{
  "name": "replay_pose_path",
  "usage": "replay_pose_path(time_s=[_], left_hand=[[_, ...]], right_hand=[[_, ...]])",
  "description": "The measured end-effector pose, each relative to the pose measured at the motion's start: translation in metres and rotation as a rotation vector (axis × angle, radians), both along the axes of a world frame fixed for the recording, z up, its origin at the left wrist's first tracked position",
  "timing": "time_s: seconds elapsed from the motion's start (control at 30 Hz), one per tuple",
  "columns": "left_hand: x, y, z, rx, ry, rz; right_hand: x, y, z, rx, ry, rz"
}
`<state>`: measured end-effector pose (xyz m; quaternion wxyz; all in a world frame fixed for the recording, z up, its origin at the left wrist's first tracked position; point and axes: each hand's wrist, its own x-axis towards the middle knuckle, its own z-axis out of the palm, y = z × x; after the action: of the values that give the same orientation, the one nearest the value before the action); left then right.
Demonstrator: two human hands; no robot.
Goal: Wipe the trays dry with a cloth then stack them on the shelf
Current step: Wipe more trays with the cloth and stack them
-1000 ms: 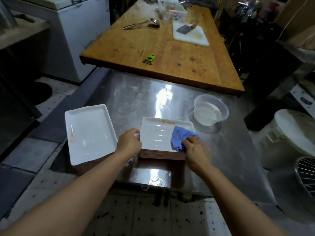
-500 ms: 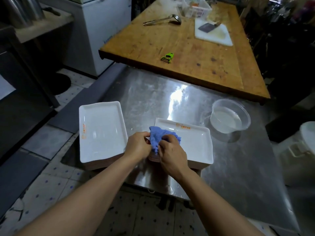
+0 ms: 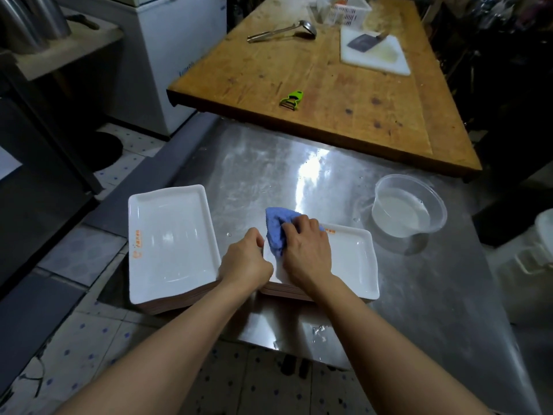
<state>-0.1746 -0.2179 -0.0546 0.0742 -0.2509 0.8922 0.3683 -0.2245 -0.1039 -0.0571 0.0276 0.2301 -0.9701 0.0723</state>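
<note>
left of my hands sits a stack of white trays [image 3: 170, 235]. my left hand [image 3: 245, 262] curls round the near-left edge of the tray [image 3: 353, 259] under my fingers. my right hand [image 3: 305, 250] grips the blue cloth [image 3: 276, 232], pressing it on that tray's left end.

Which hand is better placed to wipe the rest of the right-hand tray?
Right. The right hand already presses the blue cloth onto the tray, with the unwiped area beside it. The left hand only holds the tray's left edge, steadying it.
</note>
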Motion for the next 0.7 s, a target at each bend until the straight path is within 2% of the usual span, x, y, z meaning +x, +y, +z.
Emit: replay_pose_path(time_s=[0.27,0.43,0.57,0.7], left_hand=[[-0.003,0.002,-0.003,0.004,-0.007,-0.017],[-0.003,0.004,-0.002,-0.037,-0.002,-0.014],[-0.002,0.005,-0.001,-0.016,0.025,0.006],[0.0,0.004,-0.004,0.028,0.029,0.035]], right_hand=[[-0.017,0.076,0.012,0.182,-0.013,-0.233],[-0.013,0.101,0.021,0.315,-0.046,-0.161],[0.015,0.107,0.023,0.286,-0.105,-0.115],[0.051,0.089,0.018,0.137,-0.167,-0.108]])
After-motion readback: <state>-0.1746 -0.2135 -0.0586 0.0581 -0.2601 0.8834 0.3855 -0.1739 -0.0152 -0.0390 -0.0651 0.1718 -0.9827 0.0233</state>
